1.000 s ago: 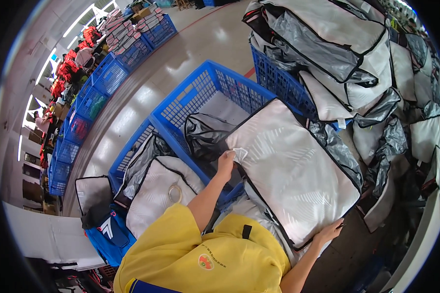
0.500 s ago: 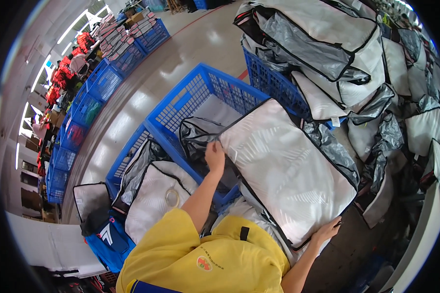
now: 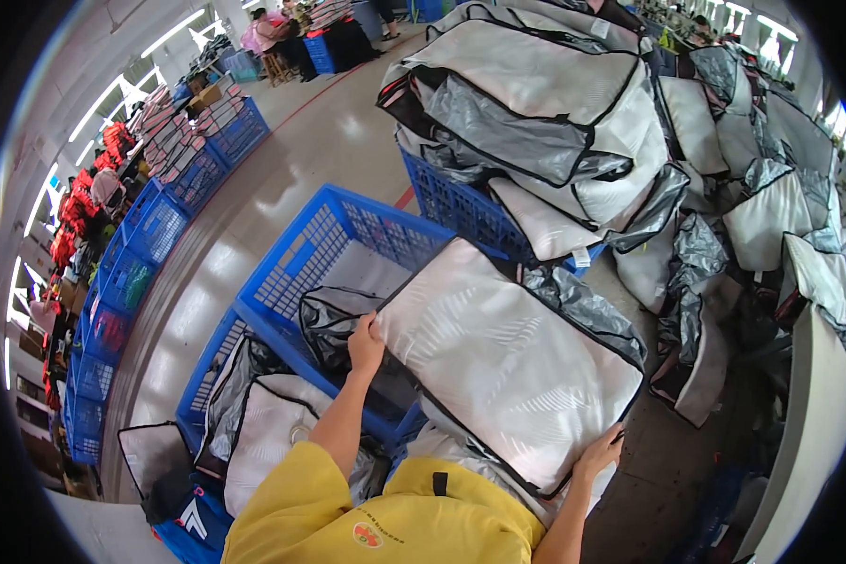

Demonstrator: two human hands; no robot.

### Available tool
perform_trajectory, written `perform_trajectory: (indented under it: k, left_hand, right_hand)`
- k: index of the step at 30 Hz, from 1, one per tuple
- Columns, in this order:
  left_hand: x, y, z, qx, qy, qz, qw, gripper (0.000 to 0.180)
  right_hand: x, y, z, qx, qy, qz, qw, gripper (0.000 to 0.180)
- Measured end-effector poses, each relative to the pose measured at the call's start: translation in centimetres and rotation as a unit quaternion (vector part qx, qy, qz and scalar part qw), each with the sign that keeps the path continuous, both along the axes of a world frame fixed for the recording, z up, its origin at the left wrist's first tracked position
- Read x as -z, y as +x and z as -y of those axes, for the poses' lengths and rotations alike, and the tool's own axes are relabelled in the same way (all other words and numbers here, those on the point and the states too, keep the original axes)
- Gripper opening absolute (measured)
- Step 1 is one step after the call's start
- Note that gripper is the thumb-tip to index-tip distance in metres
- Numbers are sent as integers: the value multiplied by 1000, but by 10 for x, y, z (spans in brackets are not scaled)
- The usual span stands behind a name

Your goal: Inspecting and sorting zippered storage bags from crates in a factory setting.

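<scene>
A large white padded bag piece [image 3: 512, 362] with black edging and silvery lining lies flat in front of me, tilted across my view. My left hand [image 3: 367, 346] grips its left edge, fingers curled over the border. At its near right corner my right hand [image 3: 598, 453] has the edge pinched, with the fingertips on top and part of the thumb hidden. Beneath and beyond the piece stands a blue plastic crate [image 3: 258, 305], which holds a crumpled silver-lined piece [image 3: 334, 315]. The piece's left side overlaps the crate's opening.
Another blue crate [image 3: 451, 202] at the far right is heaped with similar white pieces [image 3: 536, 70]. More pieces [image 3: 766, 221] pile up along the right. Close on the left is a crate [image 3: 197, 381] with white pieces and a tape roll [image 3: 299, 433]. People sit far back.
My view has swung up and to the right, so everything sits lower and further left. Both hands keep their hold on the bag piece, which stays in nearly the same place.
</scene>
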State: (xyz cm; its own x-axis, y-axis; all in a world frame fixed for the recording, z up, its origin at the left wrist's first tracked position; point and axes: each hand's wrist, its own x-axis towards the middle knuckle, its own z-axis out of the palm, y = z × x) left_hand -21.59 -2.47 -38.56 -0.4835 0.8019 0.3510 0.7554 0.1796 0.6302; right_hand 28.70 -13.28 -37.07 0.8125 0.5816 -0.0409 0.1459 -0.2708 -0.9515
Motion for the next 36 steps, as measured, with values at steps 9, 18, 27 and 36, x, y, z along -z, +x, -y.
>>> perform_trajectory:
  k: [9, 18, 27, 36]
  left_hand:
    - [31, -25, -15, -10, 66, -80, 995, 25]
    - [9, -71, -29, -99, -248, 571, 776, 36]
    - [-5, -55, -37, -128, -261, 655, 698, 39]
    - [5, -56, -24, -135, -258, 642, 709, 45]
  right_hand:
    - [41, 21, 2, 33, -41, 67, 996, 47]
    - [15, 2, 5, 16, -31, 3, 999, 41]
    - [16, 16, -13, 12, -33, -4, 999, 45]
    - [12, 12, 1, 2, -47, -62, 997, 42]
